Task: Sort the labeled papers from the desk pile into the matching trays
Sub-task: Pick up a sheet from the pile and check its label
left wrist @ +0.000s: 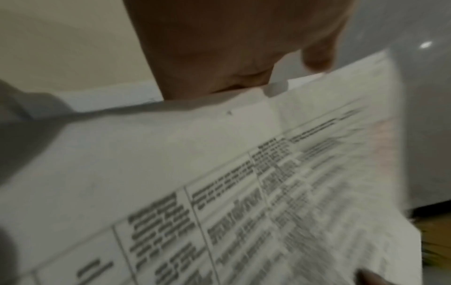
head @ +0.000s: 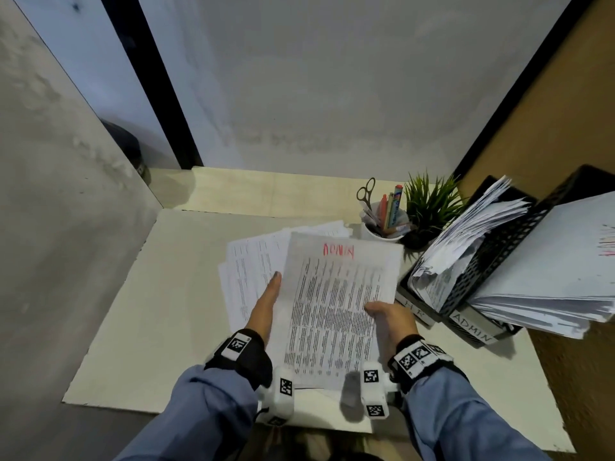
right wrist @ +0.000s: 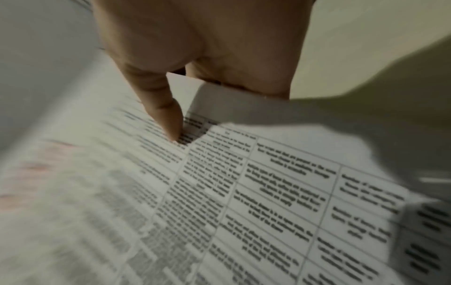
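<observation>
**A:** Okay, status: ADMIN sheet (head: 336,307) is lifted over the desk pile (head: 253,261), red label on its far edge readable. So the step is read-and-route, not yet delivery.

**B:** Grip?

**A:** Right hand (head: 389,322) pinches the sheet's right edge, thumb (right wrist: 168,115) on top, fingers curled under. Left hand (head: 266,304) lies flat along the left edge, fingers straight, steadying it (whether its thumb is tucked under, can't tell).

**B:** Target?

**A:** ADMIN tray (head: 479,327) at 3 o'clock from the sheet, already stacked high. HR tray (head: 416,309) sits just beside it, nearer the pile.

**B:** Next move?

**A:** My read: carry it right past HR and lay it on the ADMIN stack. Sheet is floppy, so keep it supported.

**B:** Counts?

**A:** Two labelled trays showing, one sheet in hand, one loose pile (sheet count unreadable). Also one pen cup (head: 384,224), one pair of scissors (head: 366,191), one plant (head: 429,204) at 1 o'clock.
</observation>
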A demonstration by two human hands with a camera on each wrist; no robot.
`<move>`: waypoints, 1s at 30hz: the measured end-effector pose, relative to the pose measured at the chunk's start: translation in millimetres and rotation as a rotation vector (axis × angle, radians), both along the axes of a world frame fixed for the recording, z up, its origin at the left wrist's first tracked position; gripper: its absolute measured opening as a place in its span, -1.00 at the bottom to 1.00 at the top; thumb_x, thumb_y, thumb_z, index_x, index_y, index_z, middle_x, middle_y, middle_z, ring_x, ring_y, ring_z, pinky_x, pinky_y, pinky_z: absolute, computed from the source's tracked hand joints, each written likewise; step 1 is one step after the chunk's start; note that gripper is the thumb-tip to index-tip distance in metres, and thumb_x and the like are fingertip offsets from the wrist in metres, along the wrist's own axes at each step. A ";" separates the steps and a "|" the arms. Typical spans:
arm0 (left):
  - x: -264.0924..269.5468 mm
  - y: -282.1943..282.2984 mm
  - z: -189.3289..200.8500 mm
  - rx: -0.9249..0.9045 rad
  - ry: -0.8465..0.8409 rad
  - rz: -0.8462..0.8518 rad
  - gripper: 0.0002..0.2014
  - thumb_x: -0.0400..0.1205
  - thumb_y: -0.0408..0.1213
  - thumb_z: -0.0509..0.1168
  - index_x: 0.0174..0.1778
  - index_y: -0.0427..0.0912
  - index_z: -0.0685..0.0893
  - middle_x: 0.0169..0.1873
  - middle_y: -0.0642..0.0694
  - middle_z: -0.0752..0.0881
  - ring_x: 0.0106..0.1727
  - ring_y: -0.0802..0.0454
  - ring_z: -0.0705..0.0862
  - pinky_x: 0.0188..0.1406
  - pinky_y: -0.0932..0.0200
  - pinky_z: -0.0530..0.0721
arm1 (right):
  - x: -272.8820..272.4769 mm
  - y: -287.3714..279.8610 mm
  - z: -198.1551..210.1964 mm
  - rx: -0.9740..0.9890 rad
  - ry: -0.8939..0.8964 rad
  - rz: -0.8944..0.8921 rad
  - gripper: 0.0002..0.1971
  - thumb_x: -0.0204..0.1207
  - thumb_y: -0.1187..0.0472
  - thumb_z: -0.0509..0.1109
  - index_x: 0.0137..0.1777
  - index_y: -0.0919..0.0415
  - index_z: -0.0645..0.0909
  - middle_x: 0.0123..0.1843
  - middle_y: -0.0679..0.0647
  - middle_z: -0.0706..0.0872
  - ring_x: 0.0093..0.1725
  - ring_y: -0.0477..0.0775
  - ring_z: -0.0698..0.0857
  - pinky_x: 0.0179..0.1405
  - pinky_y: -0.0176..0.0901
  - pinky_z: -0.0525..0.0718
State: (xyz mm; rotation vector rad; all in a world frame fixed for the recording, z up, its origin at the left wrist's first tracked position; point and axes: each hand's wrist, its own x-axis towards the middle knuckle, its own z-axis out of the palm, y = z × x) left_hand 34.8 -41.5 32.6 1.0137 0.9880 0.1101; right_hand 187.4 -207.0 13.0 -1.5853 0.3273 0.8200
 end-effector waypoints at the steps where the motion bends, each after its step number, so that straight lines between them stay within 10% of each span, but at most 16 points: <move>1: 3.3 -2.9 4.9 -0.001 -0.032 -0.024 -0.20 0.40 0.50 0.18 0.51 0.15 0.43 0.47 0.17 0.45 0.48 0.07 0.44 0.58 -0.19 0.24 | -2.0 2.5 8.3 0.044 -0.029 -0.011 -0.68 0.30 0.49 0.46 0.09 0.48 0.63 0.19 0.28 0.70 0.08 0.21 0.67 0.31 0.12 0.49; 5: 24.6 -15.9 45.7 0.340 -0.180 -0.002 -0.83 0.61 -0.22 0.37 0.10 0.04 0.71 0.14 -0.07 0.75 0.17 -0.09 0.72 0.21 0.01 0.67 | -1.8 12.4 56.1 0.207 -0.249 0.033 -0.74 0.41 0.55 0.41 0.04 0.28 0.64 -0.05 0.08 0.80 -0.09 -0.05 0.79 -0.07 -0.22 0.74; 7: 32.4 -17.8 66.3 0.500 -0.228 0.045 -0.80 0.59 -0.40 0.37 -0.08 0.05 0.70 -0.12 -0.02 0.77 -0.05 0.02 0.76 -0.14 0.28 0.74 | -1.8 16.8 85.5 0.198 -0.468 0.100 -0.73 0.43 0.54 0.41 0.02 0.19 0.64 -0.13 -0.05 0.75 -0.22 -0.29 0.75 -0.11 -0.32 0.75; 12: 34.2 -15.5 85.1 0.655 -0.176 0.134 -0.90 0.56 -0.32 0.40 -0.08 -0.05 0.64 -0.19 -0.02 0.74 -0.12 0.04 0.75 -0.20 0.23 0.70 | -16.7 12.4 119.2 0.265 -0.705 0.056 -0.68 0.45 0.58 0.36 -0.08 0.09 0.56 -0.18 -0.08 0.71 -0.25 -0.35 0.72 -0.28 -0.53 0.64; 16: 20.5 -37.2 74.7 0.604 -0.032 -0.111 -0.88 0.64 -0.29 0.31 0.04 -0.02 0.54 -0.15 0.07 0.62 0.05 -0.02 0.67 -0.02 0.26 0.59 | -29.2 2.9 74.9 0.032 -0.497 0.177 -0.82 0.50 0.53 0.27 -0.05 0.28 0.59 -0.18 0.13 0.69 -0.11 0.13 0.71 -0.32 -0.31 0.69; 18: 16.3 -46.5 74.0 0.512 0.033 -0.193 -0.74 0.67 -0.27 0.27 0.25 -0.10 0.43 -0.22 0.09 0.42 -0.11 0.16 0.52 -0.05 0.37 0.46 | -30.9 -3.6 52.8 -0.056 -0.374 0.205 -0.87 0.53 0.50 0.26 0.01 0.41 0.59 -0.15 0.25 0.67 -0.09 0.23 0.68 -0.31 -0.25 0.67; 20: 19.8 -45.8 79.9 0.541 0.034 -0.310 -0.94 0.67 -0.22 0.27 -0.05 -0.06 0.50 -0.38 0.06 0.44 -0.38 0.24 0.47 -0.31 0.37 0.49 | -27.2 -9.1 54.1 -0.070 -0.364 0.207 -0.89 0.53 0.49 0.27 0.01 0.47 0.58 -0.15 0.29 0.66 -0.12 0.19 0.66 -0.27 -0.15 0.70; 22: 28.0 -41.0 88.4 0.597 -0.008 -0.373 -0.76 0.65 -0.19 0.29 -0.33 -0.12 0.54 -0.47 -0.05 0.51 -0.44 0.09 0.54 -0.34 0.24 0.54 | -20.7 -18.5 75.4 -0.034 -0.430 0.182 -0.96 0.53 0.47 0.30 -0.08 0.43 0.58 -0.18 0.26 0.64 -0.17 0.16 0.64 -0.17 -0.01 0.75; 26: 49.9 -42.1 135.9 0.750 -0.207 -0.439 -0.81 0.60 -0.21 0.31 -0.28 -0.22 0.67 -0.44 -0.06 0.61 -0.41 0.09 0.57 -0.35 0.29 0.54 | 7.1 -52.8 136.6 0.138 -0.684 -0.005 -0.79 0.54 0.41 0.34 0.00 0.06 0.61 -0.05 -0.02 0.71 -0.05 -0.12 0.69 -0.21 -0.44 0.68; 30: 83.3 -62.3 186.3 0.985 -0.395 -0.496 -0.69 0.55 -0.11 0.25 -0.20 -0.34 0.68 -0.31 -0.36 0.71 -0.29 -0.21 0.67 -0.38 0.12 0.57 | 61.7 -105.3 155.8 -0.124 -1.027 -0.381 -0.60 0.46 0.23 0.46 0.30 0.06 0.54 0.16 0.08 0.63 0.15 0.08 0.61 0.09 -0.08 0.65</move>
